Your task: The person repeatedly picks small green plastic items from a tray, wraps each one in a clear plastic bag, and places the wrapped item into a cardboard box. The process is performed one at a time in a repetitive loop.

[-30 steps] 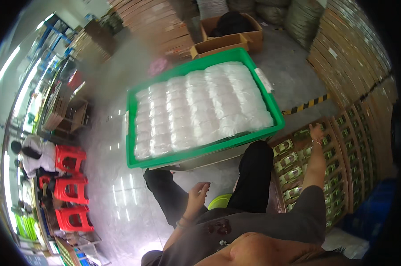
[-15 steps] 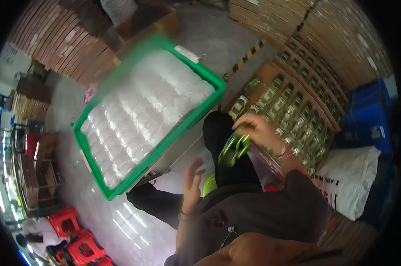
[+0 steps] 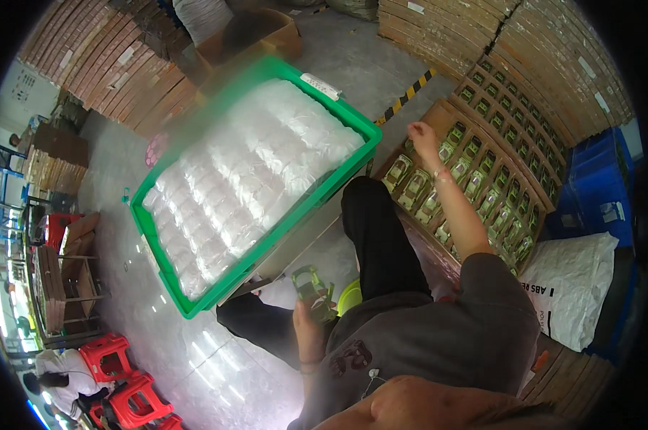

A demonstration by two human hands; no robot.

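Over my lap, my left hand [image 3: 308, 331] grips a green plastic toy car shell [image 3: 311, 287] with a window-like opening. My right hand [image 3: 423, 142] reaches over the far left corner of a cardboard tray [image 3: 431, 120]. Its fingers are drawn together, and whatever they hold, if anything, is hidden. Rows of similar green car shells [image 3: 488, 188] fill the tray. To the left stands a green crate [image 3: 370, 136] holding rows of pieces in clear, shiny plastic wrap [image 3: 245, 175].
More filled trays [image 3: 507, 115] and stacked cardboard [image 3: 439, 32] rise behind the shells. Blue bins [image 3: 600, 193] and a white sack [image 3: 571, 287] stand at the right. Red stools [image 3: 134, 401] and a seated person [image 3: 66, 380] are at the lower left. A lime-green object [image 3: 349, 295] shows beneath me.
A green car shell that was at my right hand is now in my left hand. My right hand has moved away to the far corner of the tray.
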